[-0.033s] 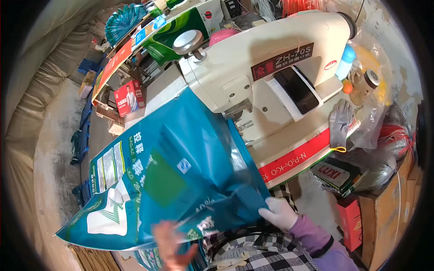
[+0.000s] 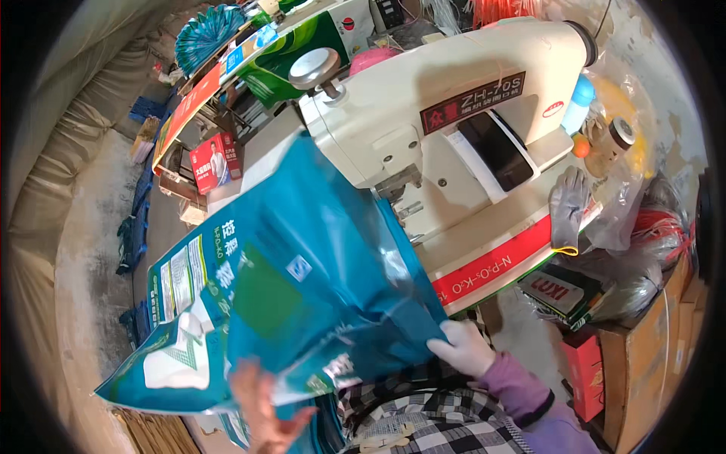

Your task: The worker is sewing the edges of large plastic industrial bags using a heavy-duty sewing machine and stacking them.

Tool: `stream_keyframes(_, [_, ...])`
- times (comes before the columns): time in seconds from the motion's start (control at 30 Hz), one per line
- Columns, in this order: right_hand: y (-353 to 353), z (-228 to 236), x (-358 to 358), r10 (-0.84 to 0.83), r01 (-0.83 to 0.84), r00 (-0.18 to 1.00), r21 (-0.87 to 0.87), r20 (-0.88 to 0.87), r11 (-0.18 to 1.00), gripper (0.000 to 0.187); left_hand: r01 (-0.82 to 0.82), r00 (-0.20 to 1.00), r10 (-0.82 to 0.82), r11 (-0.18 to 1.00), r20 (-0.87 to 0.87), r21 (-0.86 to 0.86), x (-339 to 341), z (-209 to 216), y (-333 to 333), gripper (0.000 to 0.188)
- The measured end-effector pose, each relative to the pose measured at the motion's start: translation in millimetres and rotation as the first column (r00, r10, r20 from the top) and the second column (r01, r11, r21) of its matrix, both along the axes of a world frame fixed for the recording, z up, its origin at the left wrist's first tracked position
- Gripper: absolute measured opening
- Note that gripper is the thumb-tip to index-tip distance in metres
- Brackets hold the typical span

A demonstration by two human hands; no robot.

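Fingers on the right hand [image 2: 465, 349], which is in a whitish glove, are pinched down on the near right corner of a big teal bag [image 2: 333, 265]. Left hand [image 2: 257, 401] is bare and kinda motion-blurred, fingers spread and thumb sticking out to the side, not gripping anything. It's right at the bag's bottom edge, but honestly can't tell if it's touching it or just in front of it.

Bag itself is lying at a slant, just left of a cream sewing machine [image 2: 454, 98], with its right-hand edge running up to the needle area. It's got a green square and a white patch on the front, and there are wrinkles near the gloved hand. Machine has a shiny silver knob [image 2: 314, 68] on its left end and a dark panel [image 2: 499, 155] in a white frame on its side.

Off to the right on the worktop [image 2: 522, 216] there's a grey glove [image 2: 569, 206] with a yellow-trimmed cuff, part of it over a red strip [image 2: 491, 265] along the edge. Past that: a small orange ball [image 2: 580, 145] and a dark-lidded jar [image 2: 609, 151]. Red box [image 2: 215, 163] sits left of the machine, beyond the bag's far edge.
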State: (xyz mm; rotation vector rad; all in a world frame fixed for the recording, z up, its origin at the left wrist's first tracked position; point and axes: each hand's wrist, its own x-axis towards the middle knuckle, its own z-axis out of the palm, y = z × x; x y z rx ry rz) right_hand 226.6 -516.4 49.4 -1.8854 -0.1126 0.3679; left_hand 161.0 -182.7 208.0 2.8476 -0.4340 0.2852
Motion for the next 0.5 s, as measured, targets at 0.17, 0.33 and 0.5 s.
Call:
stream_keyframes(0.17, [18.7,-13.1,20.2,-0.118,0.098,0.99,0.238,0.072,0.966,0.044,-0.308,0.939,0.333,0.925,-0.084,0.224,34.5,-21.2,133.3,0.085])
stream_keyframes(0.33, [57.6,-2.8,15.6,-0.048,0.058,0.959,-0.03,0.281,0.998,0.046,-0.126,0.895,0.312,0.864,-0.32,0.488,75.9,-110.8,197.4,0.08])
stream_keyframes(0.5, [113.1,46.3,93.5,0.105,-0.077,0.962,-0.122,0.251,0.99,0.033,-0.366,0.866,0.472,0.821,-0.162,0.437,117.0,-131.0,235.8,0.076])
